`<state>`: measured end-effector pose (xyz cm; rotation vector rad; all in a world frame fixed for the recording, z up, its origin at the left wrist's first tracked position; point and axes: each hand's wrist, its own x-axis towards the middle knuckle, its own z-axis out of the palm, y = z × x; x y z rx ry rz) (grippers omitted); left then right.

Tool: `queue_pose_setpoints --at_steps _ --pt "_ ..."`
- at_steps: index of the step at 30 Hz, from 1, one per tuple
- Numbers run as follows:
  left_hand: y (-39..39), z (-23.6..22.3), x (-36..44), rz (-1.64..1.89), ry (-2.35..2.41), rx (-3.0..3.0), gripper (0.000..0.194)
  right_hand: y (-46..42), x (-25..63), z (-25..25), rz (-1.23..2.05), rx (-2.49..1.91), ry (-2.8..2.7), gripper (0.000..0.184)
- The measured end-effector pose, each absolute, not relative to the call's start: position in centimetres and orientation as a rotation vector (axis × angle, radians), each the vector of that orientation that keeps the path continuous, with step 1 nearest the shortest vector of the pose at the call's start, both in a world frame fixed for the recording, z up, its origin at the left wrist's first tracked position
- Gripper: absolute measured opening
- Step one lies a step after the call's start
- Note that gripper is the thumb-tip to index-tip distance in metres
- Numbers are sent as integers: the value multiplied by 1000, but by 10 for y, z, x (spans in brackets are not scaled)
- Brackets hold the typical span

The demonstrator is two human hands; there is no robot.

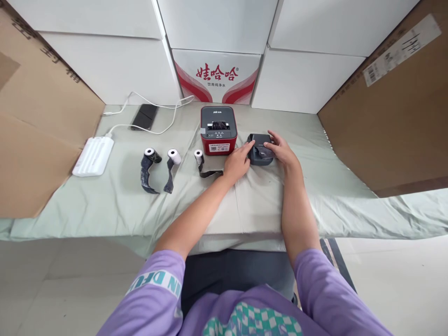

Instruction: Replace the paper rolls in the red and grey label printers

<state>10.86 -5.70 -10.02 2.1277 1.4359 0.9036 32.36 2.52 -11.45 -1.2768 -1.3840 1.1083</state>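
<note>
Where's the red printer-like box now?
Head view, upper centre: the red box stands left of the small dark device under both hands.

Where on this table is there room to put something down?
Widest bare patch: the cloth between the right hand and right-hand cardboard box. Another lies between the power bank and leftmost paper roll. Crowded: around the red printer, black device and left hand.

The single head view looked forward and down from above the green cloth-covered table [126,210].
</note>
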Motion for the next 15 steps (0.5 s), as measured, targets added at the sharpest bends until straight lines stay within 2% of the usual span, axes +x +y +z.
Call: queue_pose_setpoints --at_steps 5,10,15 --pt "-56 -100 109 893 1473 2091 72 26 318 -123 1042 -1293 -1388 74" --pt "-57 -102 111 903 1553 2038 68 27 307 -131 815 -1329 -1367 72" --pt "-66 -82 104 1057 1522 2046 52 28 304 -130 758 -1241 -1313 63"
